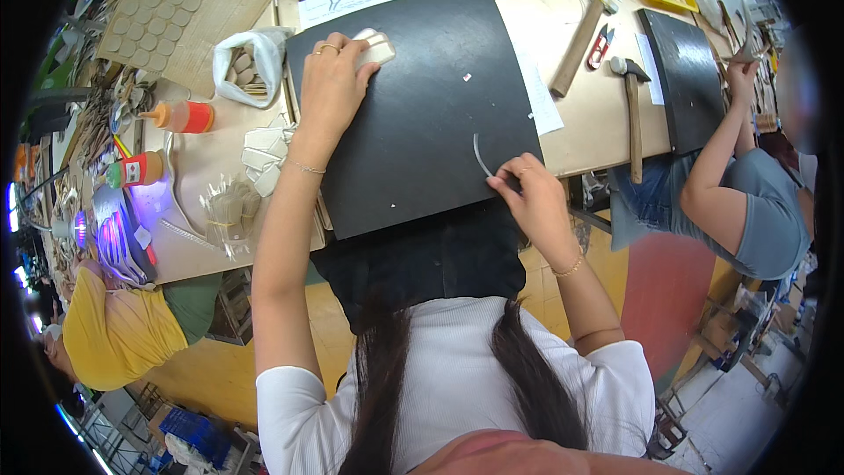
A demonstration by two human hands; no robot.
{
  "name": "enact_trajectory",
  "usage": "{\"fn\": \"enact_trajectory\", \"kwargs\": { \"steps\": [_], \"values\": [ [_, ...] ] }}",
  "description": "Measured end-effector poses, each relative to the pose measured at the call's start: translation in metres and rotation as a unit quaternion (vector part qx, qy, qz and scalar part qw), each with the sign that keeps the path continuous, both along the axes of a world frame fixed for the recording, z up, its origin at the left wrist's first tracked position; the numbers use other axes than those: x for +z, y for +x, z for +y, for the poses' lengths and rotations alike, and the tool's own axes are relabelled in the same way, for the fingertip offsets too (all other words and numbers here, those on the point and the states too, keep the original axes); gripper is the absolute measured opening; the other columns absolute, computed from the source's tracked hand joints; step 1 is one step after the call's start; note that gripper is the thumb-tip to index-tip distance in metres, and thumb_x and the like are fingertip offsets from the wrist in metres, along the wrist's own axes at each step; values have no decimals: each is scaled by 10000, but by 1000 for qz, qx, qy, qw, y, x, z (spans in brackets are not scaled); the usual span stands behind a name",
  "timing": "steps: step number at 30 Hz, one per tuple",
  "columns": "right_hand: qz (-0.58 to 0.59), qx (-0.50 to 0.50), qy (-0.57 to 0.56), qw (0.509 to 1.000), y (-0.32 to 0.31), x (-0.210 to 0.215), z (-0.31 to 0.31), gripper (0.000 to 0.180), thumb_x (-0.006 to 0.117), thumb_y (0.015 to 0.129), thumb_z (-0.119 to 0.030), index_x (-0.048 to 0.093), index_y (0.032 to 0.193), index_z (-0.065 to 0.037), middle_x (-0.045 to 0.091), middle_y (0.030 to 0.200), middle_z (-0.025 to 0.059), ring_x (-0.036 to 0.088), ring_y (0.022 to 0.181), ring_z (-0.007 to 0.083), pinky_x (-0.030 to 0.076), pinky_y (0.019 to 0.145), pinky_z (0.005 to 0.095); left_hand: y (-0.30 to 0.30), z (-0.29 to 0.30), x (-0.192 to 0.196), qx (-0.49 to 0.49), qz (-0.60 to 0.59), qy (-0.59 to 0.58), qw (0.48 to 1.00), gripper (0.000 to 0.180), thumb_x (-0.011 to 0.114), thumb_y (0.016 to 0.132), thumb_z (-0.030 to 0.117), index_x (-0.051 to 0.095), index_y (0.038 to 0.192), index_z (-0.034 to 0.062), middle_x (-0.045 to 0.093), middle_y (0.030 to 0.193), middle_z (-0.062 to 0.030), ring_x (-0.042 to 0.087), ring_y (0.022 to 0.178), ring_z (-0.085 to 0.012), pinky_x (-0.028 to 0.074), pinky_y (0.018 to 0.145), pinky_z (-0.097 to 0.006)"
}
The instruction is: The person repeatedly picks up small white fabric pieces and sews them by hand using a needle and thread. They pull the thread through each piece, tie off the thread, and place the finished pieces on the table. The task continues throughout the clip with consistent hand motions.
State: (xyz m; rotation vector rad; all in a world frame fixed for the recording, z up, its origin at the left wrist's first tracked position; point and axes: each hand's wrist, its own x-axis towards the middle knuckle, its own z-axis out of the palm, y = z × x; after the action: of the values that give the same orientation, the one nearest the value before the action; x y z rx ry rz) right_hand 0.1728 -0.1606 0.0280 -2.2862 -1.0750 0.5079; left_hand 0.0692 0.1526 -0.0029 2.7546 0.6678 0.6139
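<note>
A black work mat (422,114) lies on the wooden bench in front of me. My left hand (332,79) rests at the mat's far left corner, fingers wrapped over a small pale rounded piece (378,48). My right hand (527,193) sits at the mat's near right edge and pinches the end of a thin pale curved strip (479,157) that lies on the mat. A tiny white scrap (466,77) lies loose further back on the mat.
Two hammers (576,44) (633,114) and red snips (600,46) lie right of the mat. Left are a white bag (246,62), glue bottles (180,116), pale cut pieces (264,154). A person at right works on a second black mat (686,79); another person in yellow (114,325) is at lower left.
</note>
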Motion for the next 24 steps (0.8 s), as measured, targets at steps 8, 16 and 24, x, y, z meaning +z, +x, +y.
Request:
{"fn": "enact_trajectory", "kwargs": {
  "steps": [8, 16, 24],
  "values": [
    [8, -197, 271, 942, 79, 63, -10, 157, 706, 1010, -123, 614, 909, -44, 718, 834, 25, 610, 762, 67, 476, 695, 230, -8, -9, 12, -7, 46, -106, 993, 250, 845, 804, 181, 721, 991, 70, 656, 1079, -129, 607, 1046, -358, 479, 904, -457],
    [90, -54, 364, 925, 71, 109, 54, 236, 819, 888, -57, 790, 1121, -72, 755, 931, -6, 598, 753, 29, 442, 639, 181, -61, -90, 40, -119, 54, -246, 960, 239, 749, 900, 177, 723, 1126, 107, 685, 1023, -92, 631, 1011, -287, 415, 880, -411],
    [-42, 218, 221, 950, -3, 13, 93, 358, 777, 765, 85, 770, 1096, -52, 735, 880, 75, 732, 754, 196, 586, 672, 292, -109, -152, 22, -43, -13, -16, 999, 439, 810, 838, 200, 701, 1238, 55, 631, 1212, -106, 578, 1101, -285, 433, 920, -442]
  ]
}}
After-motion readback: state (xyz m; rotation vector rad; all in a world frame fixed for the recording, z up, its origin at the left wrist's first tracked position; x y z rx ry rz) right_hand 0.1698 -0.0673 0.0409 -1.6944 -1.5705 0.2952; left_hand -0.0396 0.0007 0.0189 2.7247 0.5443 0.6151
